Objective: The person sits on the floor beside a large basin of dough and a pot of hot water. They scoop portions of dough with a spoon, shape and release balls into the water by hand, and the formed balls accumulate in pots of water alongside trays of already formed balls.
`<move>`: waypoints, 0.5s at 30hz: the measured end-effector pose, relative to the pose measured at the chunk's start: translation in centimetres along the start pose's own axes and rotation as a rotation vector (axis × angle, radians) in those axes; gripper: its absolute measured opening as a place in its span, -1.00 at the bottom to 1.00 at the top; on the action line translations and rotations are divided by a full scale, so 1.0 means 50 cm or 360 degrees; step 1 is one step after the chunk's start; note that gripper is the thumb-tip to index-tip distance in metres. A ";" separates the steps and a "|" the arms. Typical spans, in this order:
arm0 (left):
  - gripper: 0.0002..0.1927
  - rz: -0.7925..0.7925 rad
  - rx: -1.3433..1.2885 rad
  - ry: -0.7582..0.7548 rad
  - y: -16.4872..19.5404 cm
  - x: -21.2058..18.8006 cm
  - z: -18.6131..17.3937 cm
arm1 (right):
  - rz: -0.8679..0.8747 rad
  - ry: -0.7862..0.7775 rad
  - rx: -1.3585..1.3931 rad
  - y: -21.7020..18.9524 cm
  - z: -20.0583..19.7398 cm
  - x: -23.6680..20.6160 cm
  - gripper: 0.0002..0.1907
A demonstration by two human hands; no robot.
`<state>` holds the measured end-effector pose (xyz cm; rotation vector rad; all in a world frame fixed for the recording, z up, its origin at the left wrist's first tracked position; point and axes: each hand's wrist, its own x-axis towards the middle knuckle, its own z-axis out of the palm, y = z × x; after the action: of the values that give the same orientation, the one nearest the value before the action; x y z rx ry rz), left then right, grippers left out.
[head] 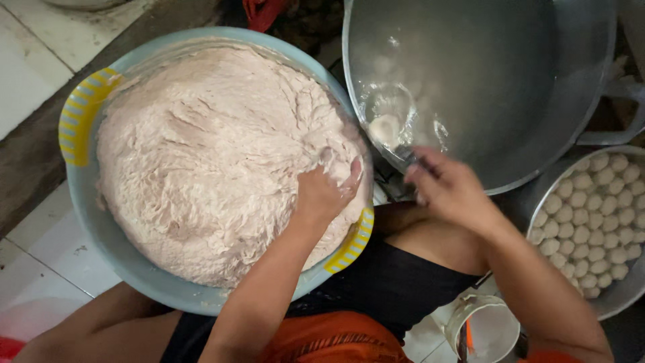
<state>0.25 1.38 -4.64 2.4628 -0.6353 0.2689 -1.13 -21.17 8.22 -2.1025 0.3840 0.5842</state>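
1. The left hand point(326, 191) digs curled fingers into the pale pink paste point(215, 154) that fills the light blue plastic basin with yellow striped handles point(107, 235).
2. The right hand point(447, 188) grips a metal spoon point(393, 131), which dips a pale ball into the water of the large steel pot point(571, 81).
3. A round metal pan point(628, 296) of white balls point(591, 222) sits just right of the pot.

We note pale pink paste point(208, 161) heaped in the left basin; spoon point(390, 128), far right, underwater, bearing a lump.
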 end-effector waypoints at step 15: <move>-0.53 -0.1015 -0.0465 -0.0543 0.035 0.049 -0.073 | 0.0296 -0.0596 0.0792 -0.041 0.048 -0.019 -0.54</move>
<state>1.34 1.28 -0.04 2.2949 0.0115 -0.4665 -1.60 -17.99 8.98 -1.4560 0.4571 0.8734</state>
